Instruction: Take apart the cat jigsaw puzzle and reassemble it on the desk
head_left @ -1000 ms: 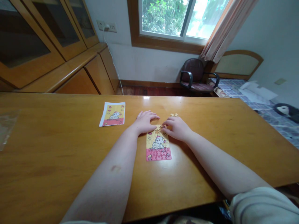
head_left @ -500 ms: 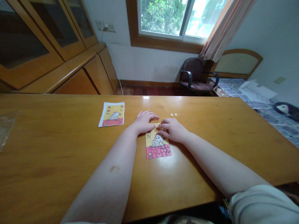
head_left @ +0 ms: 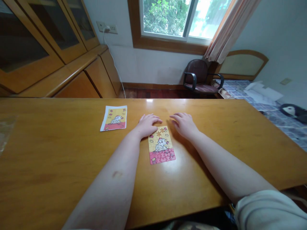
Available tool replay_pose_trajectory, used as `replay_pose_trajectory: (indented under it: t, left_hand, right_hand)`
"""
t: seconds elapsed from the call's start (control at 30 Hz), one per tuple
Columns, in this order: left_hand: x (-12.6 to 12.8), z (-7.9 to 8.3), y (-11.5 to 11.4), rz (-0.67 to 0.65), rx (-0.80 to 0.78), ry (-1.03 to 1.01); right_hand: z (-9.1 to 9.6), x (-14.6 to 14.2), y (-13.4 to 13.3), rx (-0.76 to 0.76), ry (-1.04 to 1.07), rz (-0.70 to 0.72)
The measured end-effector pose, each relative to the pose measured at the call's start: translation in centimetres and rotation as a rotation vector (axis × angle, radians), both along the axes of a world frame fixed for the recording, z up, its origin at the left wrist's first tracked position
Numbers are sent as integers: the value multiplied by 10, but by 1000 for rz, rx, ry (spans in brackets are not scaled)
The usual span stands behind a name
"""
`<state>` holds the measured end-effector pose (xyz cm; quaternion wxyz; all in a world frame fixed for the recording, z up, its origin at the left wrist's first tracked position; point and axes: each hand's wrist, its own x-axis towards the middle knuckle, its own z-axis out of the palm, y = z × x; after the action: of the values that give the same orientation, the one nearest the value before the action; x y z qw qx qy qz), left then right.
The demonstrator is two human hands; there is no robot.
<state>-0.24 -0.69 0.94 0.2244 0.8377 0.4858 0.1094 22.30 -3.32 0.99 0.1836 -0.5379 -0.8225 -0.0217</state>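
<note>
A small jigsaw puzzle [head_left: 161, 143] lies on the table, yellow above and pink below, with a white cartoon animal in a red hat. Near its top, gaps show the wood underneath. My left hand [head_left: 149, 124] rests at the puzzle's upper left corner, thumb touching the edge and fingers stretched out, holding nothing. Off the puzzle's upper right, my right hand [head_left: 184, 125] is low over the table, its thumb and fingers apart. The two loose puzzle pieces are hidden under that hand.
A printed reference picture [head_left: 115, 118] with the same drawing lies left of my hands. Clear plastic [head_left: 6, 131] sits at the table's far left. Beyond the wooden table [head_left: 72, 150] stand a cabinet [head_left: 72, 73], an office chair [head_left: 200, 76] and a bed [head_left: 254, 92].
My right hand has moved from the puzzle's top to the right, over the spot where two loose pieces lay. The puzzle's upper part is now uncovered. My left hand has stayed in place.
</note>
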Motion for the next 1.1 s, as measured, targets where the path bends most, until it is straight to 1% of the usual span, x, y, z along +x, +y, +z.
replay_pose_trajectory:
  t: [0.03,0.07,0.17,0.33,0.43,0.5,0.57,0.73,0.8,0.97,1.03,1.1]
  left_hand:
    - [0,1,0,5,-7,-4]
    - [1,2,0,11,-12,-9]
    - [2,4,-1,28,-11,-21]
    - [2,2,-1,33,-3,-15]
    - [2,0,0,29,7,-15]
    - [2,-1,1,29,14,-17]
    - [2,-3,1,28,19,-19]
    - [1,-4,1,16,31,-17]
    - [0,-4,0,9,40,-17]
    - [0,-5,-1,10,50,-27]
    - [0,-5,-1,11,51,-29]
    - [0,-5,-1,11,53,-30]
  right_hand:
    - [-2,6,4,11,-19,-65]
    - [-4,11,8,2,-42,-101]
    - [-8,19,16,-57,-98,-120]
    - [-7,15,19,-106,-52,-159]
    - [-2,8,17,-174,-38,-171]
    - [1,5,15,-233,-24,-164]
    - [4,2,12,-278,40,-148]
    - [5,-5,3,-350,383,-88]
    - [4,-11,-2,-391,459,-62]
    - [1,-27,-11,-461,474,-36]
    - [0,-31,-13,-440,453,-25]
    - [-2,-33,-12,-387,411,8]
